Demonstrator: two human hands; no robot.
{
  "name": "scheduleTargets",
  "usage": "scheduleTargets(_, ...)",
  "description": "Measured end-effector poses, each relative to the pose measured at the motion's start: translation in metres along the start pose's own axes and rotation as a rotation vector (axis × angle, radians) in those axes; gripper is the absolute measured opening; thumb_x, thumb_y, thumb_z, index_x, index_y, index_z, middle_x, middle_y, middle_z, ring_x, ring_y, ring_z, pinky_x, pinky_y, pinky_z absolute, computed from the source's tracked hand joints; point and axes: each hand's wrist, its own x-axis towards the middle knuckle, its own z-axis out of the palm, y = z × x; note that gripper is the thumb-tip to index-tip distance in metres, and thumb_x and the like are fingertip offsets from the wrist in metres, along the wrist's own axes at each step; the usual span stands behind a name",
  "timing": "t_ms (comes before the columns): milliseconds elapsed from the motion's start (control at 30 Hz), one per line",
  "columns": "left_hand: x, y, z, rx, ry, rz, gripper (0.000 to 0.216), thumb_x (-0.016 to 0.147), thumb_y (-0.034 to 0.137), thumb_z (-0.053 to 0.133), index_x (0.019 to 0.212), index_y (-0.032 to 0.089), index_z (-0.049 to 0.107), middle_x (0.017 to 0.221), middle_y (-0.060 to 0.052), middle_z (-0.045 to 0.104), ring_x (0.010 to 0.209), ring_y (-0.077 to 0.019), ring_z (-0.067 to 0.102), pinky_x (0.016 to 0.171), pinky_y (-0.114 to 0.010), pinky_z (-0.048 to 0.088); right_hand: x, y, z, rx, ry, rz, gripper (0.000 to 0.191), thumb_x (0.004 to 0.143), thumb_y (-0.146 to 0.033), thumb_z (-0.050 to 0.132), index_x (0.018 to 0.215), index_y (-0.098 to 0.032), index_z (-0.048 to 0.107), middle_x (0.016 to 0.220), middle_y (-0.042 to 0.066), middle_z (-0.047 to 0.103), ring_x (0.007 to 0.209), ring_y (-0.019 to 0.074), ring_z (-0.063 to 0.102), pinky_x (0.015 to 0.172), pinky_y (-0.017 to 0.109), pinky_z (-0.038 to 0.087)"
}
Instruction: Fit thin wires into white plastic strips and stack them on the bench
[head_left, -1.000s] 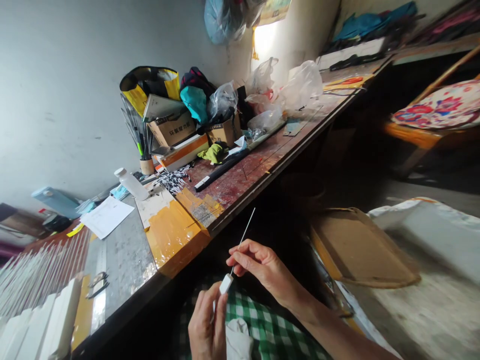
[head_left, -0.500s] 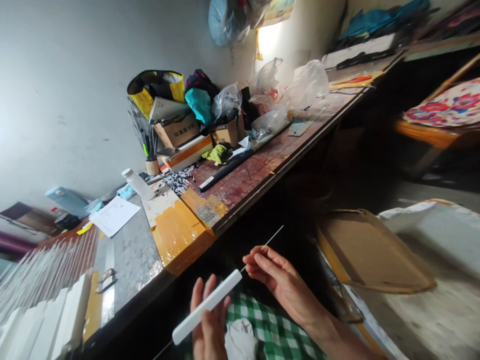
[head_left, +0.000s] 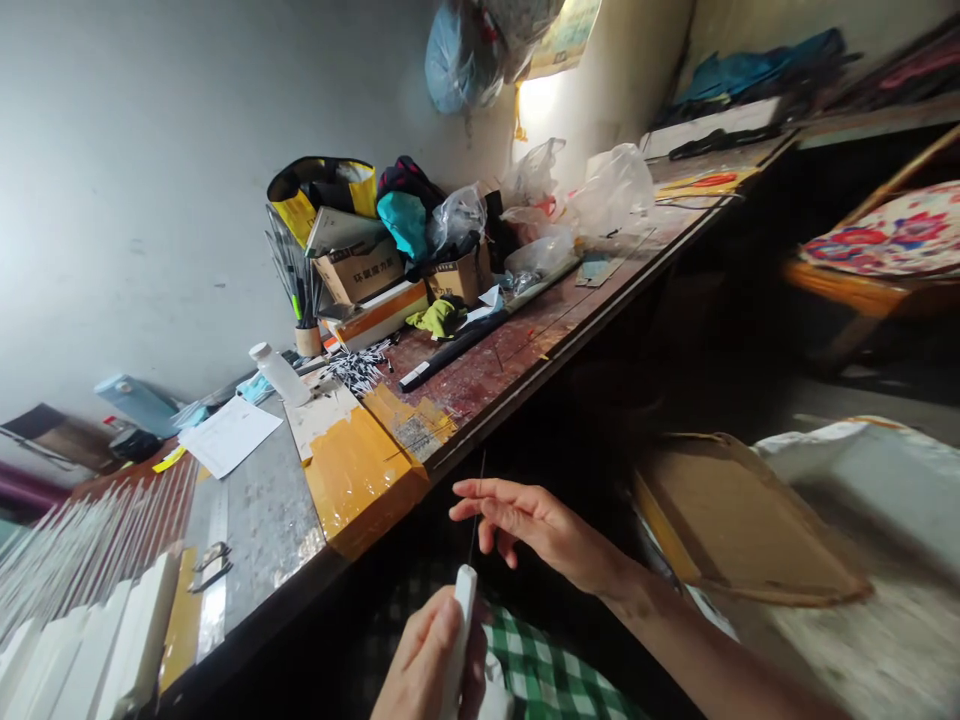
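A slim white bar (head_left: pixel 459 635) with a rounded end stands steeply over my lap, and a thin dark-looking rod (head_left: pixel 472 540) sticks out of its top. My left hand (head_left: pixel 424 650) is wrapped around the bar, its thumb along the side. Above the bar, my right hand (head_left: pixel 525 515) has its fingers loosely stretched and apart. The rod passes at its fingertips; whether they touch it I cannot tell. Green and white checked cloth (head_left: pixel 547 680) lies below my hands, with a white cloth partly hidden by the left hand.
A long workbench (head_left: pixel 277 530) runs diagonally, its edge just beyond my hands. Similar white bars (head_left: pixel 97 640) with thin rods lie at its left end. A white bottle (head_left: pixel 279 375), a paper sheet (head_left: pixel 229 435) and boxes (head_left: pixel 360 272) stand farther back. A cardboard tray (head_left: pixel 742 520) is at right.
The white bar has swung from a slant to nearly upright. My left hand has closed around it. My right hand's fingers have loosened from the rod and spread.
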Motion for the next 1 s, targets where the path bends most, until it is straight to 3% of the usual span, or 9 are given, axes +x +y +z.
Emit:
scheduleTargets(100, 0.009, -0.013, -0.001, -0.027, -0.104, -0.011, 0.053, 0.072, 0.065, 0.060, 0.091, 0.015, 0.061, 0.049, 0.006, 0.042, 0.039, -0.0051, 0.026, 0.039, -0.019, 0.017, 0.006, 0.002, 0.004, 0.092, -0.128, 0.064, 0.031, 0.087, -0.040, 0.061, 0.105, -0.016, 0.069, 0.094, 0.009, 0.073, 0.067, 0.0107, 0.063, 0.053, 0.019, 0.044)
scheduleTargets(167, 0.013, -0.017, -0.002, -0.009, -0.086, 0.019, 0.052, 0.073, 0.066, 0.059, 0.089, 0.015, 0.061, 0.049, 0.006, 0.039, 0.041, -0.0057, 0.025, 0.040, -0.019, 0.015, 0.006, 0.006, 0.008, 0.119, -0.094, 0.070, 0.028, 0.085, -0.039, 0.064, 0.097, -0.015, 0.072, 0.085, 0.007, 0.073, 0.064, 0.0105, 0.063, 0.056, 0.021, 0.046)
scheduleTargets(300, 0.013, -0.023, 0.002, 0.192, 0.090, 0.246, 0.047, 0.077, 0.063, 0.056, 0.086, 0.017, 0.062, 0.056, 0.005, 0.036, 0.048, -0.0080, 0.029, 0.044, -0.020, 0.023, 0.008, 0.008, 0.014, 0.095, 0.136, 0.010, 0.026, 0.083, -0.040, 0.066, 0.088, -0.015, 0.073, 0.072, 0.002, 0.070, 0.061, 0.0110, 0.061, 0.060, 0.024, 0.049)
scheduleTargets(400, 0.010, -0.028, 0.006, 0.405, 0.211, 0.486, 0.041, 0.085, 0.056, 0.050, 0.090, 0.018, 0.065, 0.060, 0.003, 0.045, 0.053, -0.0113, 0.038, 0.051, -0.022, 0.034, 0.015, 0.004, 0.012, 0.060, 0.179, -0.001, 0.025, 0.082, -0.039, 0.066, 0.085, -0.015, 0.074, 0.071, 0.002, 0.068, 0.060, 0.0109, 0.061, 0.059, 0.023, 0.049)
scheduleTargets(467, 0.008, -0.032, 0.008, 0.492, 0.287, 0.553, 0.037, 0.088, 0.051, 0.047, 0.092, 0.020, 0.066, 0.063, 0.001, 0.052, 0.055, -0.0129, 0.045, 0.056, -0.023, 0.038, 0.020, 0.000, 0.008, 0.035, 0.174, -0.001, 0.024, 0.081, -0.038, 0.066, 0.083, -0.015, 0.074, 0.072, 0.002, 0.068, 0.059, 0.0107, 0.061, 0.059, 0.023, 0.049)
scheduleTargets(733, 0.006, -0.044, 0.011, 0.546, 0.374, 0.563, 0.034, 0.090, 0.047, 0.044, 0.093, 0.021, 0.067, 0.064, 0.000, 0.059, 0.063, -0.0155, 0.056, 0.060, -0.021, 0.042, 0.038, -0.013, -0.015, 0.000, 0.164, 0.002, 0.024, 0.078, -0.037, 0.070, 0.084, -0.015, 0.074, 0.070, 0.001, 0.068, 0.059, 0.0096, 0.062, 0.058, 0.022, 0.050)
scheduleTargets(1000, 0.005, -0.045, 0.011, 0.526, 0.383, 0.546, 0.038, 0.089, 0.050, 0.045, 0.095, 0.020, 0.068, 0.065, 0.000, 0.061, 0.058, -0.0149, 0.054, 0.059, -0.022, 0.043, 0.054, -0.022, -0.029, -0.015, 0.169, -0.009, 0.024, 0.075, -0.036, 0.072, 0.083, -0.014, 0.074, 0.069, 0.001, 0.069, 0.058, 0.0091, 0.062, 0.057, 0.021, 0.050)
